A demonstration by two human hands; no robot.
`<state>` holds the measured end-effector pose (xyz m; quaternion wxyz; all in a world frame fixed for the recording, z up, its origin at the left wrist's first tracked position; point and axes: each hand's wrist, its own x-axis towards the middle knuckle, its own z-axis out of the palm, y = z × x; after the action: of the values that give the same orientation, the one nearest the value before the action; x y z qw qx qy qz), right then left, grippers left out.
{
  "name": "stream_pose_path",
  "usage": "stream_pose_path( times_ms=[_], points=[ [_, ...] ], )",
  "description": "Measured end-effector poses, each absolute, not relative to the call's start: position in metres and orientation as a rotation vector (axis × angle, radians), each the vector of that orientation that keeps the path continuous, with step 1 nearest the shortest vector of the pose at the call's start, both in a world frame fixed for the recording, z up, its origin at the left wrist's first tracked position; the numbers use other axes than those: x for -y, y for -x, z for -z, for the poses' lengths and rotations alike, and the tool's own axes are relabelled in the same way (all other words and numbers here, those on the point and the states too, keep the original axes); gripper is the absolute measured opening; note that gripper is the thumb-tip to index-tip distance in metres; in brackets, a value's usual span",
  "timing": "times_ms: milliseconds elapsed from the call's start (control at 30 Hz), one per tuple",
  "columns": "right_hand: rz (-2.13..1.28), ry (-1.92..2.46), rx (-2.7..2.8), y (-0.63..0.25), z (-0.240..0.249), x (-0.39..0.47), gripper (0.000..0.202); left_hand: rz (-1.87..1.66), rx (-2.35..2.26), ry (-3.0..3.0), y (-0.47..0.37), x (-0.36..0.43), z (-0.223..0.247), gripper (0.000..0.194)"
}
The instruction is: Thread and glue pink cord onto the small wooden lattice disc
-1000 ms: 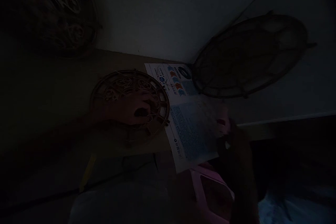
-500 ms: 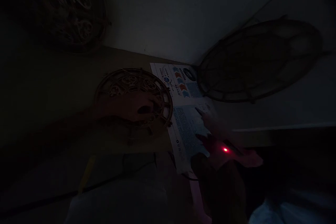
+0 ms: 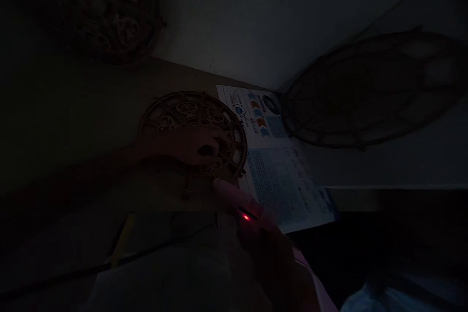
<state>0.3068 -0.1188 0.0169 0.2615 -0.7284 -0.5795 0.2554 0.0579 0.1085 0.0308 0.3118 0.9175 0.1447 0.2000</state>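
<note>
In the dim head view, a round openwork frame (image 3: pixel 239 144) with scroll-like ornaments lies on a tan surface. My left hand (image 3: pixel 190 144) rests over its middle, fingers curled down on the inner part near the right side; what the fingertips pinch is too dark to make out. My right hand (image 3: pixel 256 224) is just below the frame's lower right edge. It holds a dark tool with a glowing red light (image 3: pixel 246 217), whose shape is mostly hidden. A pink covering shows on a finger pointing at the rim.
A printed sheet (image 3: pixel 270 170) lies right of the frame. Another round frame (image 3: pixel 361 146) leans against the pale wall at the right. A pile of ornamented frames (image 3: pixel 127 29) stands at the upper left. A yellow strip (image 3: pixel 123 239) and a dark cable (image 3: pixel 164 243) are at the lower left.
My right hand has moved left from over the printed sheet to the frame's lower edge, uncovering more of the sheet. My left hand stays on the frame. The view has shifted slightly.
</note>
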Motion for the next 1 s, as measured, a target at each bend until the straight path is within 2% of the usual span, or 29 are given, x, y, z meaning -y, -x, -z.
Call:
stream_pose_path(
  times_ms=[233, 467, 1000],
  points=[
    [-0.69, 1.974, 1.599, -0.304, -0.015, 0.118, 0.049, -0.479, -0.396, -2.415, -0.055, -0.11, -0.027, 0.031],
    [-0.636, 2.044, 1.573, -0.288, -0.003, 0.12, 0.04, -0.456, -0.38, -2.366, -0.056, -0.11, -0.03, 0.024],
    [-0.572, 2.04, 1.591, -0.278, -0.01, 0.115, 0.045, -0.424, -0.378, -2.396, -0.057, -0.112, -0.029, 0.028]
  ],
)
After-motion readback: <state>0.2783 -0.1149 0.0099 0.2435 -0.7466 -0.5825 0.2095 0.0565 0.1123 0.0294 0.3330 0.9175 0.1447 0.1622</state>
